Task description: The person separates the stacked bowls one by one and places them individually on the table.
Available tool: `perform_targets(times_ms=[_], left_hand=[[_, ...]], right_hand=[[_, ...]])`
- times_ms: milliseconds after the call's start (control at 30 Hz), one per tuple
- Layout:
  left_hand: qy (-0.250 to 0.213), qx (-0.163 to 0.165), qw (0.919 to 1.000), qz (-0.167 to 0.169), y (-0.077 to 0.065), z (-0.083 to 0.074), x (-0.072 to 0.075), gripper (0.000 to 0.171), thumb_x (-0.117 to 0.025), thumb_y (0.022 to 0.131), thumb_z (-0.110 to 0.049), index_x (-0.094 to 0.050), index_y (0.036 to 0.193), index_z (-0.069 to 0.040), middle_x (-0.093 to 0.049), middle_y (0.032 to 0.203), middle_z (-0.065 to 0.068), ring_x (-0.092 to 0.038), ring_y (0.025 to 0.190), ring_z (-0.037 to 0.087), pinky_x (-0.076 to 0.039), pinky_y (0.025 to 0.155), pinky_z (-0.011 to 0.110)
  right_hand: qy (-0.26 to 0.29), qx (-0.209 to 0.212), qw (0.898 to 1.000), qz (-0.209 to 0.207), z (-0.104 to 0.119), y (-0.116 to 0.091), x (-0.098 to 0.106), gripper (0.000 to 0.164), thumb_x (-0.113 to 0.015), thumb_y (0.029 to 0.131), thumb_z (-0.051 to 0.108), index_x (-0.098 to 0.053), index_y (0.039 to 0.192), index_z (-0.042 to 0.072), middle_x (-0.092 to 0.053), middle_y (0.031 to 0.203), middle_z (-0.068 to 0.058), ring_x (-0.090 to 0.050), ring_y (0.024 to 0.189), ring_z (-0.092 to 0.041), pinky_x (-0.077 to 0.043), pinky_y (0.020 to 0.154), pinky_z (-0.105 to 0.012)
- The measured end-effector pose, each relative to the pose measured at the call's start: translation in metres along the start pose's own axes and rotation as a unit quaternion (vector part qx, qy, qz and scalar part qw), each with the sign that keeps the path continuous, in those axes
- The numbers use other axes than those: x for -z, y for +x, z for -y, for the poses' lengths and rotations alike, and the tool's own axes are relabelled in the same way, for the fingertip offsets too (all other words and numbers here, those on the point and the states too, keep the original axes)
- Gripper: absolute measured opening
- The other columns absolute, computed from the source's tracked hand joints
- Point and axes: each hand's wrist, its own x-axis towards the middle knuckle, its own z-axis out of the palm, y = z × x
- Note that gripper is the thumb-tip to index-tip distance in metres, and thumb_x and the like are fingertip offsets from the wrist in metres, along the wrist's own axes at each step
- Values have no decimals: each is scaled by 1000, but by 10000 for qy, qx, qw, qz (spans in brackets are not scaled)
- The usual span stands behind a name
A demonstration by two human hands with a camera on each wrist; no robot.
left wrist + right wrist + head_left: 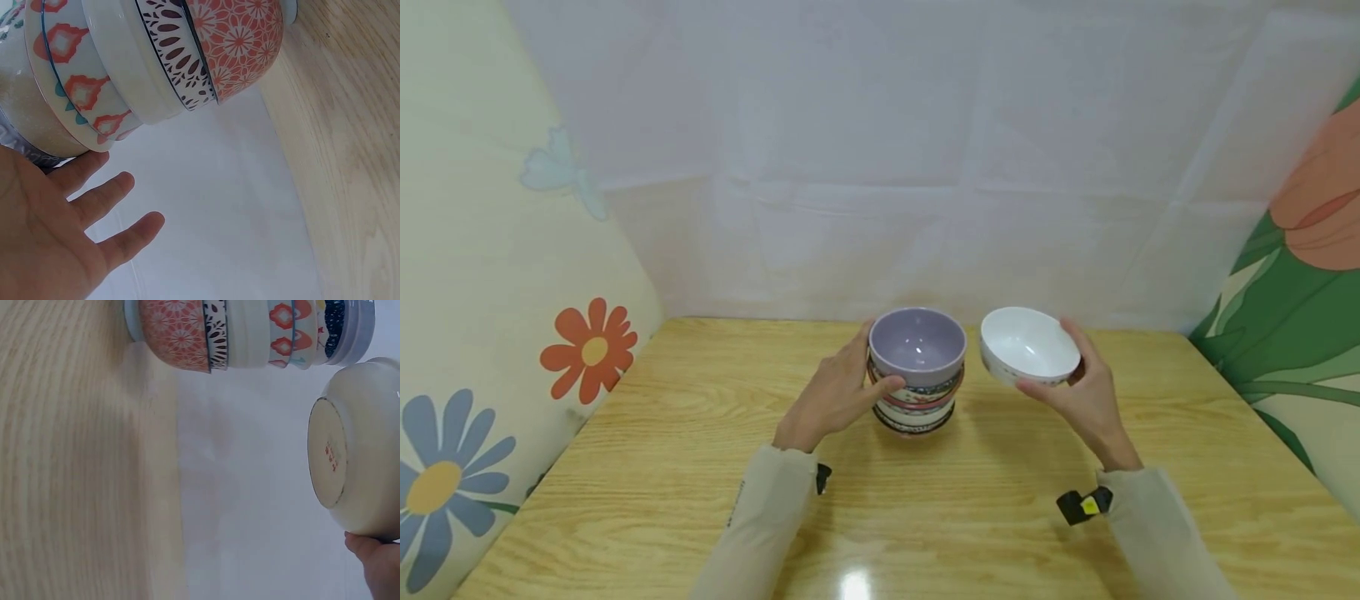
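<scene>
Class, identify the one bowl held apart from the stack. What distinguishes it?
The white-lined bowl in the right hand: it is raised off the table, while the others, topped by the purple bowl, stand nested in one stack.

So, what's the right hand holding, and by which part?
The right hand holds the white bowl by its right side, thumb at the near side, fingers around the right edge.

Looks like a curtained-off tabletop booth, whether in a home or a studio impossible to tell. Has a wood-grain table (955, 500) at six o'clock, closed in by a creased white cloth (917, 150) at twelve, a daisy-printed hanging (482, 283) at nine and a tulip-printed hanging (1315, 333) at three.
</scene>
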Motion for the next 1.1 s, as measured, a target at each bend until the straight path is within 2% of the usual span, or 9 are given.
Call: perform_targets(times_ms=[167, 433, 533, 767, 967, 1100], left_hand=[[-4, 8, 10000, -15, 0, 0, 0, 99, -47, 83, -70, -10, 154, -13, -38, 149, 16, -47, 128, 36, -42, 103, 52], [-25, -21, 10000, -23, 0, 1, -1, 100, -44, 81, -73, -11, 154, -13, -39, 148, 16, -46, 130, 36, -41, 103, 52], [-32, -48, 10000, -26, 1, 0, -1, 101, -43, 80, -75, -11, 154, -13, -39, 148, 15, -46, 130, 35, -41, 102, 53], [-8, -55, 10000, -37, 1, 0, -1, 103, -39, 78, -78, -12, 153, -13, -40, 147, 15, -48, 128, 35, -42, 102, 52], [8, -52, 10000, -30, 1, -1, 0, 106, -35, 76, -81, -12, 153, -13, -41, 146, 15, -48, 128, 35, -43, 101, 52], [30, -50, 10000, -27, 0, -1, 0, 106, -36, 76, -81, -12, 153, -12, -40, 147, 16, -47, 129, 35, -43, 101, 53]], right_hand=[[-142, -142, 9998, -5, -8, -4, -1, 95, -81, 72, 3, -25, 149, 0, -41, 141, -26, -48, 119, -35, -40, 86, -3], [-74, -223, 9997, -16, -17, -12, -5, 93, -81, 70, 0, -29, 147, -1, -42, 140, -25, -50, 112, -20, -41, 84, -3], [-42, -255, 9997, 0, -20, -14, -7, 95, -82, 69, -2, -29, 147, -1, -42, 140, -26, -50, 112, -23, -40, 84, -3], [-119, -504, 9986, 142, -26, -18, -9, 96, -83, 70, 3, -26, 148, -2, -37, 144, -28, -47, 122, -38, -35, 84, 1], [-317, -845, 9954, 309, -32, -21, -9, 98, -83, 72, 9, -23, 149, -1, -33, 148, -26, -44, 128, -37, -31, 86, 2], [-332, -930, 9942, 433, -35, -24, -11, 97, -82, 73, 8, -23, 149, -3, -34, 147, -27, -43, 128, -38, -31, 86, 3]])
